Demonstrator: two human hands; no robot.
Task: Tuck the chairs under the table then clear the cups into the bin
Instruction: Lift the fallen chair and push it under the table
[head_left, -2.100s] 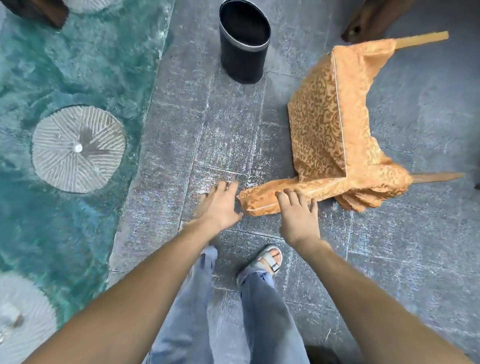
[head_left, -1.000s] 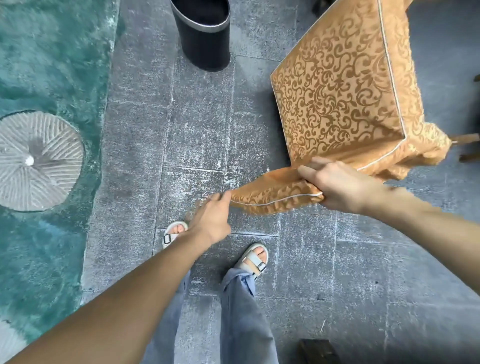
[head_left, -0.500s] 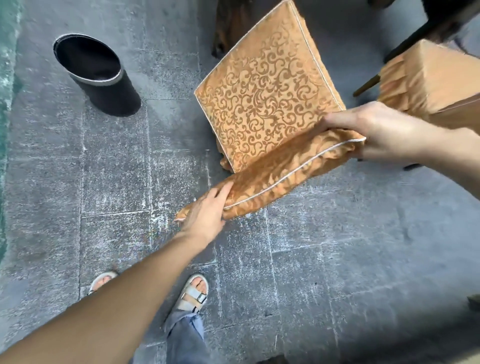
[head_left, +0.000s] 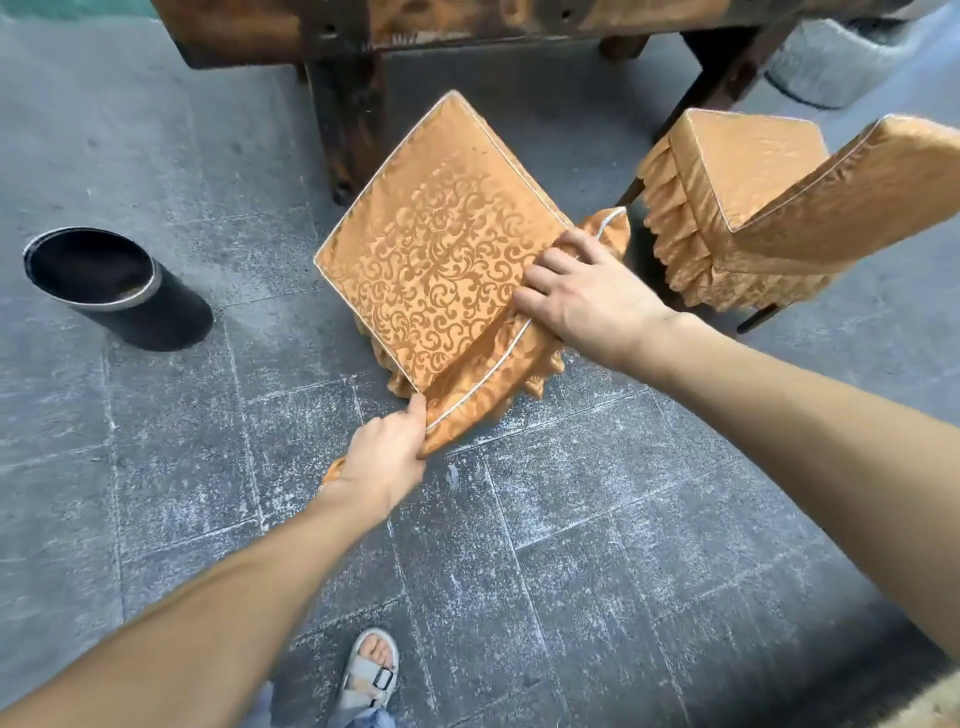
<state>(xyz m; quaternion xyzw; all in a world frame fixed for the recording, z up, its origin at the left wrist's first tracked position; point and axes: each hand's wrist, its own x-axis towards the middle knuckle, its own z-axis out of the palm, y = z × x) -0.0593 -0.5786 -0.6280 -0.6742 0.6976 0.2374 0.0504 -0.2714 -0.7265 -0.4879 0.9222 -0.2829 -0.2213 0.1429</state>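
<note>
Reached forward and down with both arms bare and nearly straight. Left hand (head_left: 387, 457) clenched on the near corner of the chair (head_left: 441, 260) back, thumb on top by the white piping, fingers wrapped under the gold cloth. Right hand (head_left: 582, 296) laid palm down over the far part of the same back, fingers curled over its top edge and gripping it. Sat upright on the grey stone floor (head_left: 597, 545), seat patterned with scrollwork and angled with one corner toward the dark wooden counter (head_left: 353, 31). Stood with that far corner just beside the counter's thick leg (head_left: 348, 119), the seat mostly short of the counter's edge. Showed open floor under the counter to the right of that leg. Found a second chair (head_left: 737, 208) in the same gold cover to the right, near the first but apart from it, its seat pointing toward the counter as well. Stood a black bin (head_left: 119, 291) well to the left on bare floor, open-topped and tilted in the wide view. Planted one sandalled foot (head_left: 371, 670) behind the hands, with clear floor on both sides.
</note>
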